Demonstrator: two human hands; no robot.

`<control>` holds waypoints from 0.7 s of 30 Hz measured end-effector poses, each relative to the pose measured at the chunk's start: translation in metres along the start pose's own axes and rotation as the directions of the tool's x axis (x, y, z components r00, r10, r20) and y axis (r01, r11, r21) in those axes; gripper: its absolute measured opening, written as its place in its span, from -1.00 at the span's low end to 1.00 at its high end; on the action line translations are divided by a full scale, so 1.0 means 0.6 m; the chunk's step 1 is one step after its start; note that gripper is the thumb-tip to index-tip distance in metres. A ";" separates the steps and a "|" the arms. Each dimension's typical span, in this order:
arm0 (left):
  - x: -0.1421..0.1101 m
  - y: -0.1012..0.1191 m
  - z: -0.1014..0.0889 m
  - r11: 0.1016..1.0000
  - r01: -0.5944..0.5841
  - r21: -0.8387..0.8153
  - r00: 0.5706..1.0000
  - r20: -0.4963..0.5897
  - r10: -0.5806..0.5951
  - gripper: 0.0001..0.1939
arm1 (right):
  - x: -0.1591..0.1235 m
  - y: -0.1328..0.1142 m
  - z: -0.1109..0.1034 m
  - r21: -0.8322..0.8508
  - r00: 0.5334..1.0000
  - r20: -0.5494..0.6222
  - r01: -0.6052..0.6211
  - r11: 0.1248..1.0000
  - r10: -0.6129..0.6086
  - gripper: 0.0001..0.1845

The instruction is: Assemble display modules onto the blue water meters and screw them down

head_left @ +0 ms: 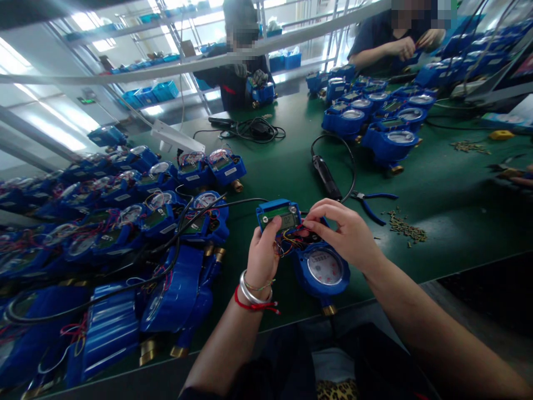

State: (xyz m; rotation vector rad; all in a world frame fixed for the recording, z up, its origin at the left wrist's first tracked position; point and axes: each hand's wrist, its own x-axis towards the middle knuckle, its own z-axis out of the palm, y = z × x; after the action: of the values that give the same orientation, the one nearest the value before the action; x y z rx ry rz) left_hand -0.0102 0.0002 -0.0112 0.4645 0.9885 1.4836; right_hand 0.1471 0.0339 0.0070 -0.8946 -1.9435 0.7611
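Note:
My left hand (pixel 265 244) grips a blue display module (pixel 280 215) with a green circuit board and a small LCD, the thumb lying over the screen's left part. At the module's right edge my right hand (pixel 339 228) has thumb and forefinger pinched on what look like thin wires; the exact tip of the pinch is too small to make out. Red, yellow and dark wires (pixel 291 240) hang between the module and a blue water meter (pixel 322 272). The meter rests on the green table just below my hands, its round dial facing up and its brass fitting towards me.
Many blue meters (pixel 120 189) with loose wires crowd the left side; more (pixel 375 111) stand at the back right. A black electric screwdriver (pixel 325 176), blue-handled pliers (pixel 375 205) and a pile of screws (pixel 408 229) lie to the right. Two people work across the table.

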 end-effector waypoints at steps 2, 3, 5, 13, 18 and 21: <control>-0.001 0.001 0.002 1.000 0.005 0.015 1.000 0.023 -0.005 -0.69 | -0.002 0.002 -0.002 -0.044 1.000 0.005 0.011 0.999 -0.011 -0.94; -0.002 0.002 0.004 1.000 0.010 0.023 0.999 0.038 -0.011 -0.69 | -0.003 0.002 -0.003 -0.065 1.000 0.018 0.006 0.998 -0.005 -0.94; -0.003 0.004 0.007 1.000 0.008 0.028 0.998 0.055 -0.010 -0.68 | -0.004 0.004 -0.005 -0.095 0.999 0.048 -0.009 0.995 0.014 -0.93; -0.006 0.012 0.012 0.998 -0.024 0.064 0.988 0.156 0.014 -0.62 | 0.009 0.016 -0.015 -0.026 0.964 0.260 -0.051 0.998 0.056 -0.82; -0.007 0.012 0.011 0.998 -0.031 0.061 0.985 0.169 0.020 -0.65 | 0.016 0.021 -0.018 -0.174 0.963 0.267 0.087 0.981 -0.039 -0.89; -0.006 0.012 0.010 0.999 -0.021 0.049 0.987 0.159 0.013 -0.70 | 0.017 0.022 -0.022 -0.246 0.960 0.235 0.209 0.946 -0.151 -0.92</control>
State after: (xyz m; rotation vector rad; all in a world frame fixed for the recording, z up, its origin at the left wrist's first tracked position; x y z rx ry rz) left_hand -0.0093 -0.0008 -0.0009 0.6195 0.8989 1.4160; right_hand 0.1586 0.0520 0.0073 -0.8023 -2.3249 0.5078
